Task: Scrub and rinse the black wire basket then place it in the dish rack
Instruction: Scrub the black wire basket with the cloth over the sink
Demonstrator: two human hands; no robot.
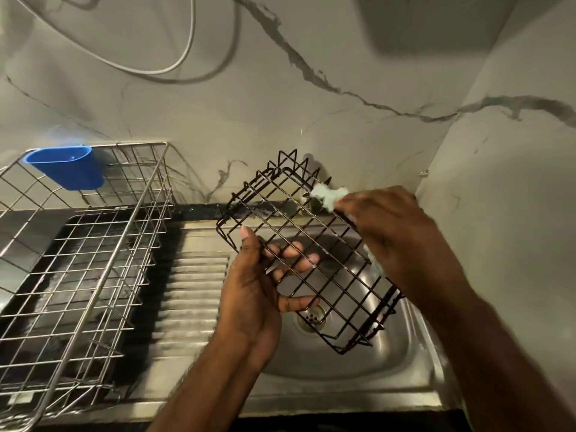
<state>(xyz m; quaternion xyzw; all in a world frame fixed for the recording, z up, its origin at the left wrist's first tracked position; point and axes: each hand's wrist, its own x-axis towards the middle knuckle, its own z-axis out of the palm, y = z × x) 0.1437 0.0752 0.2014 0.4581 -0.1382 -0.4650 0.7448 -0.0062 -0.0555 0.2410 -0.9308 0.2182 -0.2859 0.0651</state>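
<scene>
The black wire basket is tilted above the steel sink, its long side running from upper left to lower right. My left hand grips its left edge, thumb on top and fingers curled through the mesh. My right hand holds a soapy pale green sponge against the basket's upper right rim. The steel wire dish rack stands to the left on the counter.
A blue plastic cup hangs on the dish rack's back rim. The ribbed drainboard lies between rack and sink bowl. The drain shows below the basket. Marble walls close in behind and on the right.
</scene>
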